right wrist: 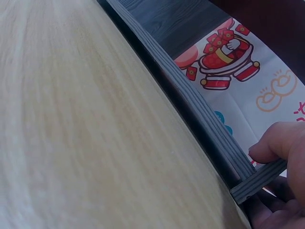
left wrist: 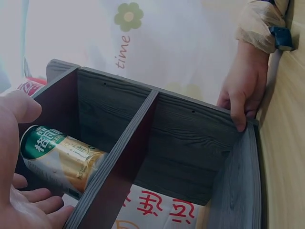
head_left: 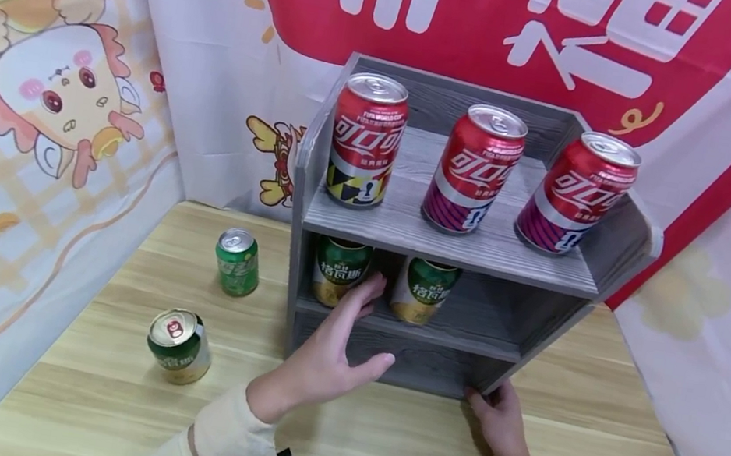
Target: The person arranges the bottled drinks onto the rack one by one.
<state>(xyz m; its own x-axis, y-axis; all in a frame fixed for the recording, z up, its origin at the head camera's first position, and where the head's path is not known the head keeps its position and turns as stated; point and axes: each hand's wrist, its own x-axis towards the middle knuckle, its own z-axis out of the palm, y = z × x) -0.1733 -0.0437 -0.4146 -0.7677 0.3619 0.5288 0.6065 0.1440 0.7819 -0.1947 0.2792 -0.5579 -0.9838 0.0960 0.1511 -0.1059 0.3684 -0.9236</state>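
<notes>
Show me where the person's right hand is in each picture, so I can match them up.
Head: the right hand is at lower right, gripping the gray wood-grain shelf.
Left wrist: right hand at upper right.
Right wrist: right hand at lower right, cut off by the picture's edge.
Shared landmark: gray wood-grain shelf.

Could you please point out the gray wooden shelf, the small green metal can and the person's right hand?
Gray wooden shelf [head_left: 449,256], head view: upper board's front edge.
Small green metal can [head_left: 237,270], head view: side.
Right hand [head_left: 505,430], head view: its middle.

Printed walls [head_left: 61,80], possibly cloth, are flanking a wood-grain table [head_left: 71,397], and a red-and-white backdrop [head_left: 471,43] is rising behind
</notes>
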